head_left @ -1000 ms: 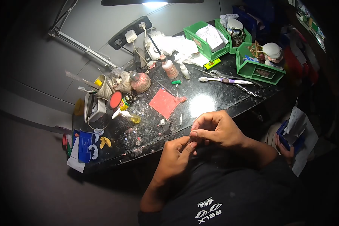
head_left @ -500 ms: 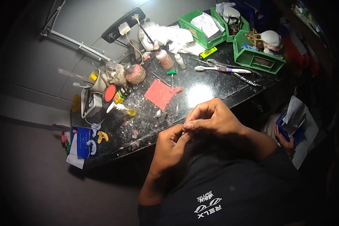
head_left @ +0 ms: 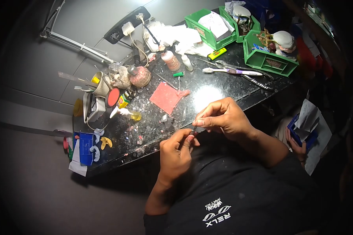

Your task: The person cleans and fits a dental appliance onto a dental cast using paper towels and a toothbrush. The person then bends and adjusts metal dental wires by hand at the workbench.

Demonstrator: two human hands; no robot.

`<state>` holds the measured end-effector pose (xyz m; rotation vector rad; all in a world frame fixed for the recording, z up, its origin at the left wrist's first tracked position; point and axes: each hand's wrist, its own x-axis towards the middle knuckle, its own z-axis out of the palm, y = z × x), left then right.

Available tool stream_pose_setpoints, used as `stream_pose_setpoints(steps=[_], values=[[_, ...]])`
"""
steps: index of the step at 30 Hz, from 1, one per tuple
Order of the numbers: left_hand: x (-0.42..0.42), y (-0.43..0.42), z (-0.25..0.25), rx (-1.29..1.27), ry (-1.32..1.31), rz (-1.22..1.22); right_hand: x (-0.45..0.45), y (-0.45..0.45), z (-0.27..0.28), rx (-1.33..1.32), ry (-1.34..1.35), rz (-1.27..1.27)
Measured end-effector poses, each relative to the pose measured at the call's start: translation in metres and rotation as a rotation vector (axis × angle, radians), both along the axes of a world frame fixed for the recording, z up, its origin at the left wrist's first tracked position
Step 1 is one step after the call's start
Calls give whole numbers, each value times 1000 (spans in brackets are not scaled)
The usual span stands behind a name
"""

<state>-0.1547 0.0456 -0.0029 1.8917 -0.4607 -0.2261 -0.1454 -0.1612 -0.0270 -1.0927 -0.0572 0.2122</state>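
Note:
My left hand [head_left: 176,150] is closed, its thumb and forefinger pinching a small dark thin piece [head_left: 193,130] whose kind I cannot make out. Right above it, my right hand [head_left: 228,119] pinches at the same spot, thumb against forefinger; what lies in its tips is too small to name. Both hands are over the table's front edge, close to my dark shirt. On the table beyond them lie a red wax sheet [head_left: 166,98], a dark grey scrap [head_left: 168,123] and a thin small tool [head_left: 184,114].
Green bins [head_left: 271,62] with papers and dental models stand at the back right. Nearby lie a toothbrush [head_left: 231,72] and a yellow lighter [head_left: 217,54]. Bottles [head_left: 170,60] and a pump bottle [head_left: 135,115] stand left. Another person's hand [head_left: 297,143] holds a blue tray at right.
My fingertips have drawn slightly apart, showing a little of the dark piece between them. My left hand has shifted slightly left and down.

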Motion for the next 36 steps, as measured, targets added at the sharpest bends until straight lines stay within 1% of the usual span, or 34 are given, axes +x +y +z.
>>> stream_pose_setpoints(steps=[3,6,8,12,18,20,21,22,23,25,26,27,28,30,32,33,34,36], values=[[-2,-4,-1,-50,15,13,-2,-2,0,10,-26,17],[0,-12,1,-119,46,37,-4,5,6,14,-66,-34],[1,-16,3,-151,54,57,-3,9,12,56,-122,-161],[3,-20,1,-196,41,29,-6,7,12,-33,-211,-245],[2,-26,5,-208,11,-20,-10,-1,17,-60,-278,-203],[2,-29,5,-247,-86,-56,-12,-1,24,2,-216,-131],[0,-32,11,-231,-77,-43,-12,1,24,1,-217,-134],[0,-33,12,-231,-78,-47,-11,3,24,-63,-307,-147],[1,-35,13,-200,-118,-42,-11,3,24,-129,-398,-160],[4,-35,18,-172,-161,-36,-12,-5,28,-164,-404,-188],[9,-32,22,-78,-293,-86,-11,-10,30,-197,-407,-214],[15,-29,26,17,-423,-134,-7,-12,22,-101,-456,-308],[26,-26,28,12,-454,-109,-3,-18,19,-18,-450,-378],[63,-18,21,124,-651,31,0,-36,25,26,-453,-418],[87,-21,35,273,-621,79,-3,-56,28,-114,-329,-408],[103,-24,32,263,-669,70,-2,-58,30,-223,-293,-460],[110,-28,30,256,-673,71,1,-59,30,-228,-299,-462],[117,-43,34,372,-682,35,13,-62,31,-512,-429,-491]])
